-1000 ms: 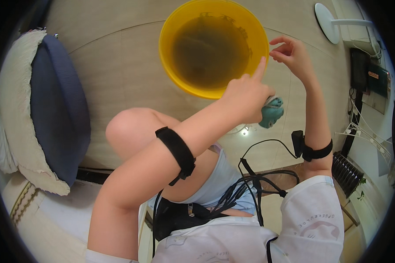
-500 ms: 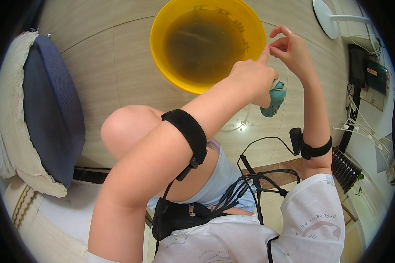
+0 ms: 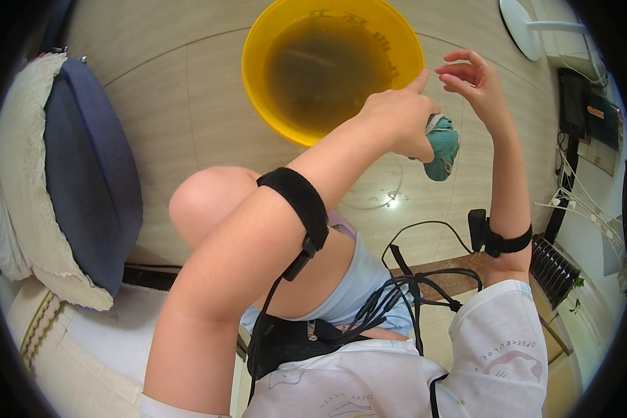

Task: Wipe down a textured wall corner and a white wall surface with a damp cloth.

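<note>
My left hand reaches across to the right, its index finger pointing out past the bucket's near right rim. A bunched teal cloth with pale edges is held in its other fingers, hanging beside the palm. To the right of that fingertip is my right hand, raised, its thumb and a finger brought together at the tips while another finger stays extended. Anything between those tips is too small to make out. The two hands are slightly apart. Beyond the left hand stands a yellow bucket holding murky, dark water.
Wet marks show on the tiled floor below the cloth. A blue cushioned seat with a cream cover stands at left. White-legged furniture is at the upper right. Black cables run over my lap.
My right hand has drawn away from the left index fingertip, moving right, and its fingers have loosened a little. The cloth has turned slightly in my left hand.
</note>
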Available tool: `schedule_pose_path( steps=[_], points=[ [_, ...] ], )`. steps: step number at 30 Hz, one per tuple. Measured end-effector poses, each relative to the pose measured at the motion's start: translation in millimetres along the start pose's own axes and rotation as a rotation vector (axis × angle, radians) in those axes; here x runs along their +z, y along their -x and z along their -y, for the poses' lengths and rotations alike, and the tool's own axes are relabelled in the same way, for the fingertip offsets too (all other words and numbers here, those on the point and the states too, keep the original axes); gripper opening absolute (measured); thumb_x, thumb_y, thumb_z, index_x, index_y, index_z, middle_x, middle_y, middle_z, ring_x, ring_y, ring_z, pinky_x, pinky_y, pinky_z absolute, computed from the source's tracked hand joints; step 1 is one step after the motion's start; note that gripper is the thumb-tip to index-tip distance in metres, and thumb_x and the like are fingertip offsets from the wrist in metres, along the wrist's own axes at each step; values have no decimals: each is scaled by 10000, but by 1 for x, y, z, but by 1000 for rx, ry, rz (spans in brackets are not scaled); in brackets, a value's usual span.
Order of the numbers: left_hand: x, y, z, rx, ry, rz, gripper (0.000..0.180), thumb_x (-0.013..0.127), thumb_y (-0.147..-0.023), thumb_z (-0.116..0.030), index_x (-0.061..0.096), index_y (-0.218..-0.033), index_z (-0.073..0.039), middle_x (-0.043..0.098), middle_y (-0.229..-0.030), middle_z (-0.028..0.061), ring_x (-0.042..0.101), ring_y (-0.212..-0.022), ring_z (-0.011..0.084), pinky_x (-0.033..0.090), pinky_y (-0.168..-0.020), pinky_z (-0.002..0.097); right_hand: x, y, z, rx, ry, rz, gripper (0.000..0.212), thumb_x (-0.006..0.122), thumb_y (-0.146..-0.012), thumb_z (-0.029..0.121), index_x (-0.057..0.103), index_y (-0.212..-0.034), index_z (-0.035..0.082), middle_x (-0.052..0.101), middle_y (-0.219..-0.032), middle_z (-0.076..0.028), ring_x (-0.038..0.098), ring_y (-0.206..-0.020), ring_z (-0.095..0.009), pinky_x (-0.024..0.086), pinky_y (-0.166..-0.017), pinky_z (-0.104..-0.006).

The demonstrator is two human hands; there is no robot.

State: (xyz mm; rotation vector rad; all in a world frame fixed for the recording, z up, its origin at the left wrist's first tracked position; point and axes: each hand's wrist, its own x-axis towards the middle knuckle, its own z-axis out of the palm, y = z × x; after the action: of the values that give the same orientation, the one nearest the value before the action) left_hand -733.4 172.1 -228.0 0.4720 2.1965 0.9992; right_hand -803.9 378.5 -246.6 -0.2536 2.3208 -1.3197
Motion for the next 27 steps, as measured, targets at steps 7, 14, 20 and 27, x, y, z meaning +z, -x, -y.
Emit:
schedule_pose_path(
  steps=[7, 14, 20, 27],
  points=[
    [-4, 6, 3, -5, -4, -15, 646, 740, -565, -263, 639, -1197, -176, 236, -1546, 181, 665, -981, 322, 526, -840, 394, -25, 11, -39, 199, -464, -371, 306, 622, -914, 186, 555, -1150, 3, 653, -1125, -155, 630, -1031, -211, 537, -852, -320],
    [8, 9, 11, 64, 85, -114, 636, 749, -593, -264, 631, -1210, -164, 235, -1536, 211, 624, -1059, 348, 497, -899, 401, -60, 36, -150, 707, -1238, -780, 258, 488, -960, 88, 486, -1185, -38, 578, -1237, -200, 586, -1086, -329, 543, -888, -395],
    [7, 10, 9, 68, 120, -102, 623, 750, -600, -257, 626, -1205, -167, 248, -1512, 266, 613, -1069, 374, 484, -921, 403, -38, 41, -121, 664, -1080, -499, 265, 464, -974, 106, 487, -1207, -19, 561, -1270, -192, 574, -1098, -304, 539, -901, -373],
    [13, 9, 12, 109, 106, -131, 618, 750, -596, -247, 627, -1197, -169, 278, -1495, 274, 607, -1079, 370, 490, -909, 404, -8, 32, -47, 379, -442, -578, 239, 537, -964, 164, 601, -1139, 13, 665, -1008, -82, 627, -849, -168, 517, -721, -277]
  ],
)
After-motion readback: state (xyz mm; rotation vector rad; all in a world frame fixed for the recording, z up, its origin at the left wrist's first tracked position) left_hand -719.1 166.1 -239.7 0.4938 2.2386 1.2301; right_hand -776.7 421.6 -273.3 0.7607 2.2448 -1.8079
